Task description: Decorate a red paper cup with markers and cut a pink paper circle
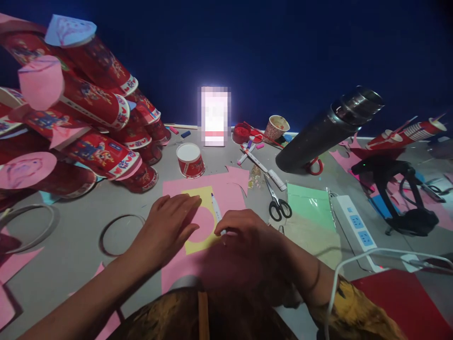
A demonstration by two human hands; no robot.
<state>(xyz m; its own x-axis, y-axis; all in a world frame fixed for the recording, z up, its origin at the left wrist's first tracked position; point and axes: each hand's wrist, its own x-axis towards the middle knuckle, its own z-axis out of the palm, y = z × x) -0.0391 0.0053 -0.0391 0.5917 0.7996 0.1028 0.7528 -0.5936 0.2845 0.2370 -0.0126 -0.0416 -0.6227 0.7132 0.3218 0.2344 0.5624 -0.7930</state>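
My left hand (171, 222) lies flat, palm down, with its fingers stretched over the left part of a yellow paper (193, 247). That paper rests on a larger pink sheet (231, 198), and a pink circle (205, 223) shows in its middle; I cannot tell whether it is a hole or a stuck-on piece. In my right hand (247, 225), curled fingers grip the lower end of a white marker (215, 205). The marker's purple end points away from me, along the paper's right edge. A short red paper cup (191, 161) stands upside down just beyond the sheet.
Stacked red paper cups (95, 104) fill the left side. Black-handled scissors (278, 203), loose markers (258, 158), a tall black flask (311, 137), green paper (307, 203) and a power strip (357, 222) lie rightward. A lit screen (215, 115) stands at the back.
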